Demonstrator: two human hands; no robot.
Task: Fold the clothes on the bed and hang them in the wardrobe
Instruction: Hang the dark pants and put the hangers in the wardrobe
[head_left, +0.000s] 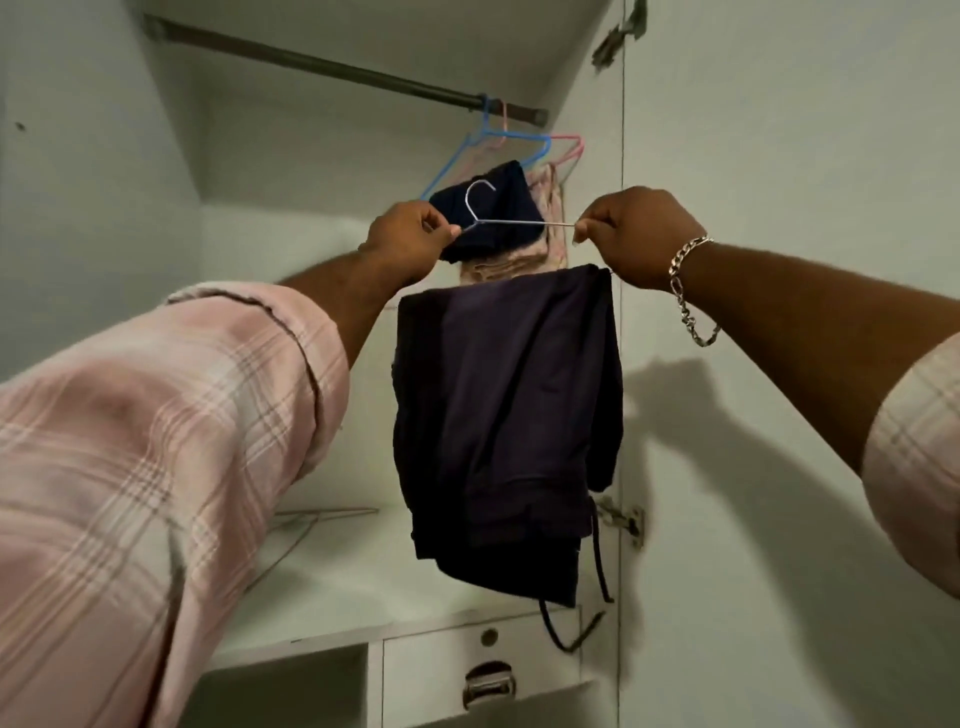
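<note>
Hanger (511, 222) pinched between both hands' fingers (435, 228), trousers (506, 415) hanging below

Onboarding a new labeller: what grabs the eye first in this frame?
Centre: a folded dark garment draped over a wire hanger, pinched at its ends by the left hand and right hand. Above, the wardrobe rail carries blue and pink hangers with clothes at its right end.

Dark navy folded trousers (506, 415) hang over a thin silver wire hanger (498, 221). Light blue (485, 137) and pink plastic hangers (569, 143) hang from a dark brown rail (337, 67). The shirt sleeve (156, 441) is pink-and-white plaid; the chain bracelet (688, 291) is silver.
</note>
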